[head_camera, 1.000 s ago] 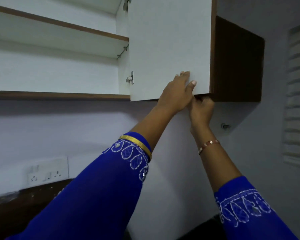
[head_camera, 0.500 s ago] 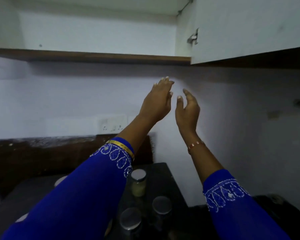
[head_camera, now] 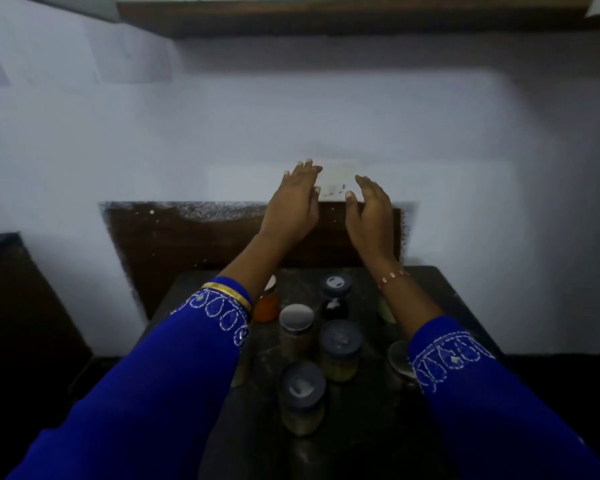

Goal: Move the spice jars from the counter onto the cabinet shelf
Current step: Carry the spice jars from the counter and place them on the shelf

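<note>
Both hands are being held in the air above the dark table (head_camera: pixel 440 282), and nothing is being gripped. The left hand (head_camera: pixel 293 207) and the right hand (head_camera: pixel 373 216) are being kept near each other, palms facing inward, with the fingers (head_camera: pixel 303 169) straight and loosely spread. The spice jars (head_camera: pixel 338 348) are standing together on the table, below the forearms. An orange jar (head_camera: pixel 267 303) is being partly hidden by the left blue sleeve (head_camera: pixel 160 372). The cabinet shelf (head_camera: pixel 326 15) is being seen only by its brown edge at the top.

Glass spice jars with round lids (head_camera: pixel 303 327) stand clustered on the dark stone counter (head_camera: pixel 440 289). Both hands, left hand (head_camera: pixel 293 206) and right hand (head_camera: pixel 371 216), hang above the jars' far side. The wall socket plate (head_camera: pixel 336 181) lies behind the hands.
</note>
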